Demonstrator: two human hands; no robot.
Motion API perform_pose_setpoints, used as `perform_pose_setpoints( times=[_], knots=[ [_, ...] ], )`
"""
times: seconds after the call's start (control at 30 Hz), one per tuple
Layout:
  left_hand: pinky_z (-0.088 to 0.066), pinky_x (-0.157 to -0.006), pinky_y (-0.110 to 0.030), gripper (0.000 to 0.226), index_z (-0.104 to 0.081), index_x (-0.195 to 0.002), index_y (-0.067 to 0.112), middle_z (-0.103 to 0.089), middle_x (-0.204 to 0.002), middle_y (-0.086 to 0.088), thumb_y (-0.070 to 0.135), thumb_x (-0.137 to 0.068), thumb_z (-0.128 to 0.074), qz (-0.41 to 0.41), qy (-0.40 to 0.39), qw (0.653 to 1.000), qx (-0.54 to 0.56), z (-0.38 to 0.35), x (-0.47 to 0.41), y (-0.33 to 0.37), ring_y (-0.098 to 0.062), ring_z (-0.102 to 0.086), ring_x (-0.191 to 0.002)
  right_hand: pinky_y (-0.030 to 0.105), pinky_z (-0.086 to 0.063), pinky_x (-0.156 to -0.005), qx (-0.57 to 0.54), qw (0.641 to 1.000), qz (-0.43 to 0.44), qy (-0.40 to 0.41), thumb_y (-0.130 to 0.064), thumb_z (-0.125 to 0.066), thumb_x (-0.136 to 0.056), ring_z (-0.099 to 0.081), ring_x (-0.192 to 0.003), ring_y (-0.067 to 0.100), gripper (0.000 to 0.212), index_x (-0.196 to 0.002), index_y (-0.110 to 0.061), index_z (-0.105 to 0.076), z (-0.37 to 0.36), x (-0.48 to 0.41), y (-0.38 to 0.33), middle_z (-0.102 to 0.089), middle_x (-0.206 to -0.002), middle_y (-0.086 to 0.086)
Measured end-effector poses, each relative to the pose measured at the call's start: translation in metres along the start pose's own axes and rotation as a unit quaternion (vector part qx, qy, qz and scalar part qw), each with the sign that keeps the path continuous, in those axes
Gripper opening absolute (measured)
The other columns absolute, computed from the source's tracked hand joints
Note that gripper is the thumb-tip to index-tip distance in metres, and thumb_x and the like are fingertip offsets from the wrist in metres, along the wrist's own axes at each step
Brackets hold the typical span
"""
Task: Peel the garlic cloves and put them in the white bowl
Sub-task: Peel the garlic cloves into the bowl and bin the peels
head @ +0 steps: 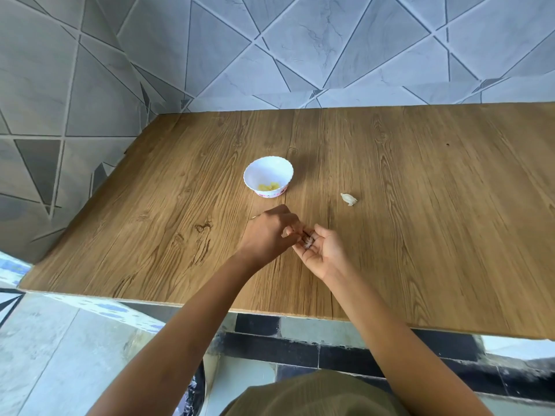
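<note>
The white bowl with a scalloped rim stands on the wooden table and holds a few yellowish peeled cloves. Just in front of it my two hands meet. My right hand lies palm up and cradles a small garlic clove with papery skin on its fingers. My left hand is knuckles up, and its fingertips pinch at the same clove's skin. An unpeeled clove lies alone on the table, to the right of the bowl.
The wooden table fills the middle of the view and butts against grey tiled walls at the back and left. Its near edge runs below my forearms, with a tiled floor underneath.
</note>
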State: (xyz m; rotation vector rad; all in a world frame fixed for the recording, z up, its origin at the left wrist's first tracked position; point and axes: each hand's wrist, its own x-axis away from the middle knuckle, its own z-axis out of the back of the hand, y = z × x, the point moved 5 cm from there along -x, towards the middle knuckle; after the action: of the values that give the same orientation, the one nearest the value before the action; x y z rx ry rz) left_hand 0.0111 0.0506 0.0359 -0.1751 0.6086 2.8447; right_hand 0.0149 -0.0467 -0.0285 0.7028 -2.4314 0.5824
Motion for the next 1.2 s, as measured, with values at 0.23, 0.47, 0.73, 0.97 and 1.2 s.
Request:
perform_pose_setpoints(
  times=[0.23, 0.47, 0.73, 0.97, 1.2],
  knots=[
    [-0.053, -0.071, -0.040, 0.019, -0.072, -0.097, 0.013, -0.065, -0.097, 0.000, 0.004, -0.085, -0.060, -0.006, -0.022, 0.998, 0.056, -0.002, -0.002, -0.015, -0.013, -0.056, -0.076, 0.036, -0.051, -0.083, 0.001, 1.000, -0.008, -0.013, -0.018, -0.034, -0.101, -0.061, -0.078, 0.028, 0.038, -0.086, 0.008, -0.058, -0.005, -0.001, 0.003, -0.062, -0.083, 0.021],
    [-0.051, -0.076, -0.025, 0.032, -0.073, -0.093, 0.005, -0.073, -0.091, -0.006, -0.012, -0.079, -0.051, 0.073, 0.043, 0.994, 0.071, 0.019, -0.004, -0.040, -0.017, -0.066, -0.080, 0.037, -0.050, -0.088, 0.017, 1.000, -0.009, -0.025, -0.019, -0.032, -0.102, -0.061, -0.090, 0.029, 0.039, -0.093, 0.008, -0.059, -0.005, -0.001, -0.002, -0.062, -0.092, 0.021],
    [-0.053, -0.075, -0.038, 0.019, -0.071, -0.100, 0.019, -0.065, -0.102, 0.001, 0.011, -0.089, -0.057, 0.114, -0.021, 0.990, -0.081, 0.020, -0.012, -0.071, -0.018, -0.062, -0.088, 0.037, -0.043, -0.101, 0.012, 1.000, -0.006, -0.022, -0.019, -0.031, -0.102, -0.059, -0.099, 0.028, 0.040, -0.093, 0.008, -0.059, -0.003, -0.002, -0.004, -0.063, -0.096, 0.021],
    [-0.034, -0.050, -0.024, 0.020, -0.066, -0.106, 0.022, -0.059, -0.100, 0.003, 0.014, -0.094, -0.051, 0.046, -0.074, 0.963, -0.255, -0.002, -0.022, -0.074, -0.019, -0.062, -0.083, 0.038, -0.046, -0.094, 0.006, 1.000, -0.007, -0.027, -0.019, -0.031, -0.102, -0.056, -0.107, 0.029, 0.040, -0.096, 0.009, -0.059, -0.004, -0.002, -0.006, -0.063, -0.098, 0.021],
    [-0.036, -0.051, -0.026, 0.017, -0.052, -0.104, 0.010, -0.054, -0.101, -0.004, 0.009, -0.090, -0.041, -0.034, -0.094, 0.938, -0.331, -0.012, -0.025, -0.065, -0.017, -0.052, -0.077, 0.039, -0.046, -0.093, 0.007, 1.000, -0.005, -0.024, -0.019, -0.032, -0.102, -0.056, -0.107, 0.029, 0.039, -0.096, 0.009, -0.059, -0.003, -0.004, -0.005, -0.063, -0.098, 0.021]
  ],
)
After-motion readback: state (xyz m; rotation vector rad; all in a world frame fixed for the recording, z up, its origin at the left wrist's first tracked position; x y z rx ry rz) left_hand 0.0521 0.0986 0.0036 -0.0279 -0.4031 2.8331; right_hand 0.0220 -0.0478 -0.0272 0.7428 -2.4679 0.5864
